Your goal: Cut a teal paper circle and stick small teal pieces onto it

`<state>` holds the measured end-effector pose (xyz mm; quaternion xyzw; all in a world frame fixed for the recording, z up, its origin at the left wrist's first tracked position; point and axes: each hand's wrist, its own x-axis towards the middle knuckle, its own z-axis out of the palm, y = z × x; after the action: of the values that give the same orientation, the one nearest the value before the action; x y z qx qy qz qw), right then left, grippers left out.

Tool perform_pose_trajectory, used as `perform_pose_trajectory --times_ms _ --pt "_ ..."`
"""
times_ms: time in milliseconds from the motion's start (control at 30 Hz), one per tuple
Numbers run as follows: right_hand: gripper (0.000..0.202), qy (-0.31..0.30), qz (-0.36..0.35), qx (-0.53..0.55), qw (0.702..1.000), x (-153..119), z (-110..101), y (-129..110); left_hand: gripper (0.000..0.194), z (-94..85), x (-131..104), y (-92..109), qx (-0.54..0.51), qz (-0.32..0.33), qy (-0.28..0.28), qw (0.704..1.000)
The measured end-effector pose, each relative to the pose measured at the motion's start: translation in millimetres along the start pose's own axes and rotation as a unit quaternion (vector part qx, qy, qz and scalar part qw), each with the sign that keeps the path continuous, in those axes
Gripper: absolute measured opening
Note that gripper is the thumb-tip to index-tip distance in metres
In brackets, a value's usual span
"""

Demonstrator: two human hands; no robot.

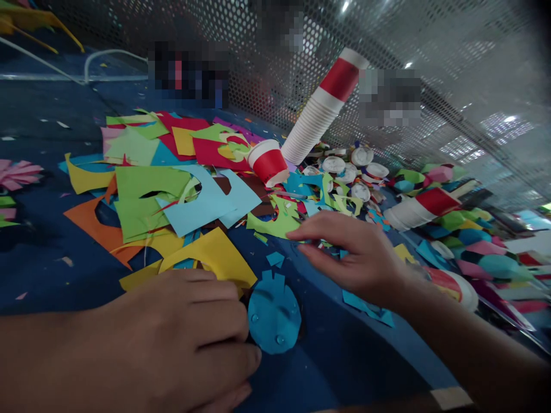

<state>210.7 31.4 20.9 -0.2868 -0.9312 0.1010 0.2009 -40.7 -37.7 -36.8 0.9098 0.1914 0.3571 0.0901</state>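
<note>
A blue paper disc (273,321) with a notched tab on top and clear, glue-like drops on its face lies on the blue tabletop (340,373). My left hand (185,338) is at the disc's left edge, its fingers curled and pressed together. Whether it grips anything is hidden. Above and right of the disc, my right hand (357,252) has thumb and index finger brought close in a pinch. Anything between those fingertips is too small to name. Just beyond them lies a cut green paper sheet (275,218). A small blue scrap (275,259) sits above the disc.
Coloured paper offcuts (150,183) are heaped at left and centre. A tall leaning stack of paper cups (314,115) stands behind a single red-and-white cup (267,163). White discs (333,165), a second cup stack (424,207) and colourful paper shapes (495,252) spread rightward. Perforated metal panels rise behind.
</note>
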Motion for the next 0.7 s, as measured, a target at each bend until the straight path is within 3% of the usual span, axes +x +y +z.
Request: perform_pose_trajectory --times_ms 100,200,433,700 --pt "0.011 -0.125 -0.039 -0.017 0.991 17 3 13 0.016 -0.5 -1 0 -0.022 -0.003 0.006 1.0" --pt "0.011 -0.193 -0.065 -0.038 0.978 25 7 19 0.017 -1.1 -2 -2 -0.022 0.008 0.005 1.0" --pt "0.022 -0.185 -0.148 -0.067 0.969 20 11 17 0.017 0.5 -1 -3 -0.02 0.011 0.01 1.0" --pt "0.02 -0.18 -0.139 -0.052 0.972 19 13 17 0.018 0.4 -3 0 -0.026 -0.003 0.017 1.0"
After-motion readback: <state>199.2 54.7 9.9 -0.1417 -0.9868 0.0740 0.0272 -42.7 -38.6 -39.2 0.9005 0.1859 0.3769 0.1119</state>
